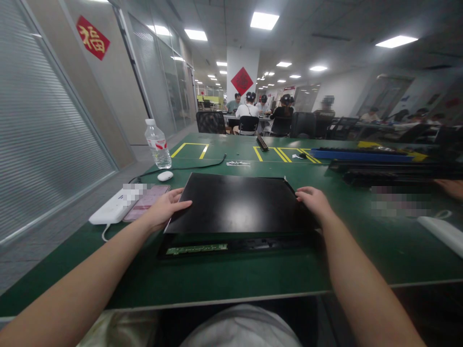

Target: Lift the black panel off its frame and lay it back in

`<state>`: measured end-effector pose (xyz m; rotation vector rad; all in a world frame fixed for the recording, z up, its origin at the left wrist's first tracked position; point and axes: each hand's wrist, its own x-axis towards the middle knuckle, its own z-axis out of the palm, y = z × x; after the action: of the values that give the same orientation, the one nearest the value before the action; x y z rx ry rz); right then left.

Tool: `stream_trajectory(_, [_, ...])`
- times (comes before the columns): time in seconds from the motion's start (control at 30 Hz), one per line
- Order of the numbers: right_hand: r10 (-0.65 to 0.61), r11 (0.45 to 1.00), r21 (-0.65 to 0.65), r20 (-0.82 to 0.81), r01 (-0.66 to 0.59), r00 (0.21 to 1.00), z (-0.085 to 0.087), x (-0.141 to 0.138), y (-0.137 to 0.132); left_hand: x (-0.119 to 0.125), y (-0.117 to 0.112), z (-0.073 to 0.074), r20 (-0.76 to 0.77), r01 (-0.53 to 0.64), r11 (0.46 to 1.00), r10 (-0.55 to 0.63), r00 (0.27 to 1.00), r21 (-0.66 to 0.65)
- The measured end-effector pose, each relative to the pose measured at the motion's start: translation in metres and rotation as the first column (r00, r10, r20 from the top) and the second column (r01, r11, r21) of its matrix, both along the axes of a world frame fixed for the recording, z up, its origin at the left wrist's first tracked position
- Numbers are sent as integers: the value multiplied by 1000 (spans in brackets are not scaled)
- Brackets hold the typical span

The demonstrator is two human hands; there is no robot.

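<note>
A flat black display panel [231, 202] lies in front of me, with light glaring off its glossy face. My left hand [164, 207] grips its left edge, thumb on top and fingers at the side and underneath. At the right edge my right hand [313, 202] holds the panel between thumb and fingers; part of its grip is hidden. Below the panel's near edge a black frame [267, 243] shows, with a narrow green circuit board [197, 248] along its left part. The rest of the frame is covered by the panel.
On the left of the green table [231, 284] are a water bottle [158, 144], a white power bank [112, 207], a phone [148, 202] and a white mouse-like object [165, 177]. Black strips [394, 171] and a blue tray [361, 154] lie right. Another person's hand [450, 188] shows there.
</note>
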<state>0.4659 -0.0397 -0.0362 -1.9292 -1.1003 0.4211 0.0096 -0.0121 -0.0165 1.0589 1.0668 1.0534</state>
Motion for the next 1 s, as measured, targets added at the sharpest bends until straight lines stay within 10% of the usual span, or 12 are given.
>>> stream_trajectory(0.8, [65,969,-246,379,33,923,9,-5,-3,-4,6,-10,-44,33,999,-32,998,7])
stream_trajectory(1.0, [40,980,-197,348,31,937,5,1,0,2,2,1,-60,-147,988,144,988,-42])
